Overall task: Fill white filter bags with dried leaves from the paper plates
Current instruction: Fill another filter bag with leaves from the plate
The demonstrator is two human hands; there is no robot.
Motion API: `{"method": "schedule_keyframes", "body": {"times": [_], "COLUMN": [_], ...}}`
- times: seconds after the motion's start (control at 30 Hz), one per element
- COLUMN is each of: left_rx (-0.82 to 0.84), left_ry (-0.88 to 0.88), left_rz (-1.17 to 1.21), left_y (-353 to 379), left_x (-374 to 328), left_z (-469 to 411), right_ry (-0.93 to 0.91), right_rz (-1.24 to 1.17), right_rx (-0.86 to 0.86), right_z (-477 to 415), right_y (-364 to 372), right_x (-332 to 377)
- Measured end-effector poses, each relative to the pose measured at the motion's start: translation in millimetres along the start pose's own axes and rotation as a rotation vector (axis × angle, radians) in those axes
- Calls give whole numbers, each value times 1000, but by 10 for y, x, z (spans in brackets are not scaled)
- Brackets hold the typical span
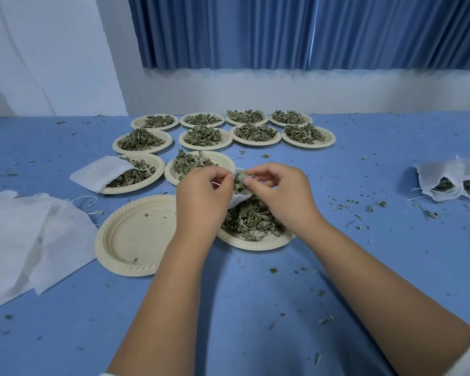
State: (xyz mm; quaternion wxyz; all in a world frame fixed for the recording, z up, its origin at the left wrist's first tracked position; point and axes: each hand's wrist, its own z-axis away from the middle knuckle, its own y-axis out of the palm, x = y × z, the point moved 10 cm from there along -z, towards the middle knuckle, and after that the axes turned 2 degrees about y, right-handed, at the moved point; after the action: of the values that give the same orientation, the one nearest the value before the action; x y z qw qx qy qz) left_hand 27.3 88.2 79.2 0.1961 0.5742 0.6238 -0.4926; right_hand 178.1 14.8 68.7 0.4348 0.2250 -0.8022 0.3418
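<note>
My left hand (201, 196) and my right hand (280, 194) meet above a paper plate (255, 241) heaped with dried green leaves (251, 219). Between them is a small white filter bag (239, 198), mostly hidden by my fingers. My left hand pinches the bag's rim and its string. My right hand pinches a tuft of leaves (240, 180) at the bag's mouth. An empty paper plate (136, 234) lies just left of my left wrist.
Several more plates of leaves (255, 132) stand in rows behind. A white bag (101, 172) lies across the plate at the left. Flat empty bags (25, 240) lie at the far left, filled bags (451, 183) at the right. Leaf crumbs litter the blue table (255, 308).
</note>
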Motion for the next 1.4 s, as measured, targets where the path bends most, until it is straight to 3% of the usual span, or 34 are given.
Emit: {"method": "schedule_keyframes", "body": {"times": [0.37, 0.6, 0.7, 0.87, 1.07, 1.3, 1.4], "left_rx": [-101, -134, -110, 24, 117, -91, -165], "left_ry": [-43, -65, -69, -14, 25, -15, -44], "left_rz": [-15, -21, -30, -14, -19, -37, 26], "left_y": [-86, -137, -108, 69, 211, -86, -213], "left_x": [49, 95, 78, -25, -81, 28, 99], "left_z": [14, 7, 8, 26, 50, 9, -7], "right_ry": [-138, -122, -112, -54, -1, -7, 14], "right_rz": [186, 48, -14, 98, 161, 129, 268], "right_rx": [136, -21, 44, 134, 66, 38, 136], "right_z": [76, 17, 12, 39, -3, -69, -104], "right_y": [98, -126, -79, 83, -11, -148, -127], "right_x": [222, 248, 250, 133, 27, 48, -36]}}
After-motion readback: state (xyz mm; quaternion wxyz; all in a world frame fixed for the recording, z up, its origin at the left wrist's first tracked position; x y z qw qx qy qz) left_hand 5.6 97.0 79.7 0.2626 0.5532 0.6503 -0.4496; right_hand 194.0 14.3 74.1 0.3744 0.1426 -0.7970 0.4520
